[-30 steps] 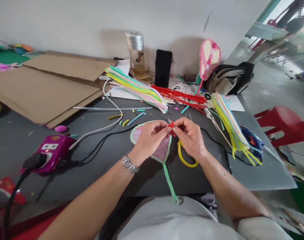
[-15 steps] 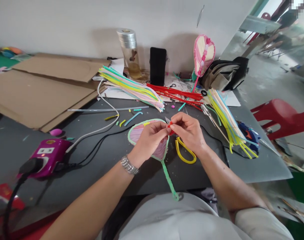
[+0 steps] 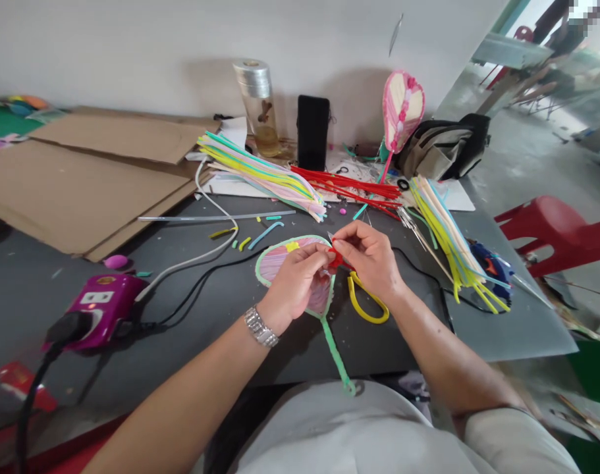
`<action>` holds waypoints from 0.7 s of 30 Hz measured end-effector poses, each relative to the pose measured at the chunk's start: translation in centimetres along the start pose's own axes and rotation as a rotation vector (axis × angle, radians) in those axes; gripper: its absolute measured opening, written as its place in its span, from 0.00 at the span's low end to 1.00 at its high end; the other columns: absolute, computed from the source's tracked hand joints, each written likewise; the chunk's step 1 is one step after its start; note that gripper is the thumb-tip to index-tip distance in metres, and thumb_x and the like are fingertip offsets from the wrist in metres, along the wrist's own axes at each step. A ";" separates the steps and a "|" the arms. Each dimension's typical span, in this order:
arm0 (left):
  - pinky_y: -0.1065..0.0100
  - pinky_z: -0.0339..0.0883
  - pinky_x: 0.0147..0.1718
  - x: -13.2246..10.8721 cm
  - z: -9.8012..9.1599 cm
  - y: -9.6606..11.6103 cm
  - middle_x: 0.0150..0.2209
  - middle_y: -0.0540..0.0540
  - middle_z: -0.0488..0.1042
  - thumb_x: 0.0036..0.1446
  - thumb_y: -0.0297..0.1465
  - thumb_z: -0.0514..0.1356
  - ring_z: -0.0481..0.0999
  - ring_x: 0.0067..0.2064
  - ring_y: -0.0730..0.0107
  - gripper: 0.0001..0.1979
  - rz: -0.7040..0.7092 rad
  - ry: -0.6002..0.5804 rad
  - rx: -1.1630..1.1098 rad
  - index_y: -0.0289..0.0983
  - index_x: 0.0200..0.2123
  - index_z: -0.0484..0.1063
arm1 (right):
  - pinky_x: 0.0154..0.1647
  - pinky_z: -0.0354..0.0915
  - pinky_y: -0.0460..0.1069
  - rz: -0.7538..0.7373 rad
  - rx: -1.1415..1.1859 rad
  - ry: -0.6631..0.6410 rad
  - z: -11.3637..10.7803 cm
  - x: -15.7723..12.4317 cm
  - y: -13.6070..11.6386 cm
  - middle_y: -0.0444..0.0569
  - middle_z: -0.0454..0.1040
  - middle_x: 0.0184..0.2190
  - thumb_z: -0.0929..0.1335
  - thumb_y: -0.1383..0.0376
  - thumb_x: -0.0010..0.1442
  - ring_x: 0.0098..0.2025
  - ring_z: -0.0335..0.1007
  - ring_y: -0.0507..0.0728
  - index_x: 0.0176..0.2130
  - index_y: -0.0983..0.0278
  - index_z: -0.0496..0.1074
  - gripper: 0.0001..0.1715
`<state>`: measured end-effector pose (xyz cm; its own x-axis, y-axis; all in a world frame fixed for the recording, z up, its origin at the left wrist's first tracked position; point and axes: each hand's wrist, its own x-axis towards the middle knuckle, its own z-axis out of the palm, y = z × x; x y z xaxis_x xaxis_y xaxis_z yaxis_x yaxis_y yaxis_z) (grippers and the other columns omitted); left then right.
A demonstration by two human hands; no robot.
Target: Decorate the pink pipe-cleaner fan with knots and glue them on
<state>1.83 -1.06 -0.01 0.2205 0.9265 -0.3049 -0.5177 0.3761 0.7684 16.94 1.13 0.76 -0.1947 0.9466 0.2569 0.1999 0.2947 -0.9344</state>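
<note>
Between my fingertips is a small red pipe cleaner piece (image 3: pixel 336 257), bent into a little shape that I cannot fully make out. My left hand (image 3: pixel 302 276), with a metal watch on its wrist, pinches it from the left. From the right, my right hand (image 3: pixel 371 258) pinches it with thumb and forefinger. Under my left hand lies a pink fan-shaped piece (image 3: pixel 274 263) with a green fuzzy edge, a yellow patch and a green handle (image 3: pixel 335 352). Yellow-handled scissors (image 3: pixel 369 313) lie below my right hand, which partly hides them.
Behind my hands lie bundles of pastel pipe cleaners (image 3: pixel 265 174) and red pipe cleaners (image 3: pixel 346 184). A bottle (image 3: pixel 260 108), a phone (image 3: pixel 313 131) and a finished pink fan (image 3: pixel 403 112) stand along the wall. A purple power strip (image 3: pixel 102 306) with cables sits left; cardboard (image 3: pixel 107 184) lies beyond.
My fingers have shifted slightly around the red pipe cleaner piece, and more of it shows now. My left hand has turned a little. The view has moved slightly.
</note>
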 end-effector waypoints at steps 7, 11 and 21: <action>0.75 0.59 0.23 0.8 -0.7 0.4 0.27 0.51 0.74 0.42 0.31 0.76 0.71 0.27 0.78 0.16 -0.035 0.109 -0.281 0.32 0.32 0.76 | 0.39 0.67 0.48 -0.086 -0.203 0.070 0.8 -0.3 0.6 0.45 0.79 0.33 0.71 0.65 0.61 0.35 0.72 0.53 0.36 0.62 0.77 0.03; 0.76 0.59 0.23 0.8 -0.8 0.4 0.27 0.51 0.74 0.43 0.30 0.76 0.71 0.27 0.79 0.16 -0.031 0.081 -0.274 0.30 0.33 0.77 | 0.35 0.65 0.47 -0.012 -0.144 0.092 1.2 -0.5 0.8 0.43 0.77 0.29 0.71 0.64 0.59 0.31 0.69 0.52 0.33 0.62 0.77 0.04; 0.75 0.59 0.24 0.5 -0.7 0.9 0.25 0.51 0.73 0.40 0.30 0.77 0.70 0.26 0.78 0.14 -0.017 0.045 -0.156 0.32 0.30 0.78 | 0.35 0.62 0.49 0.121 -0.016 0.063 0.4 -0.2 1.6 0.44 0.76 0.28 0.73 0.60 0.56 0.30 0.66 0.52 0.33 0.63 0.77 0.08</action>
<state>0.95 -0.27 0.12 0.1951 0.9183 -0.3445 -0.6367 0.3858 0.6676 16.91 1.34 -0.90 -0.1077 0.9816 0.1575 0.2334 0.1789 -0.9558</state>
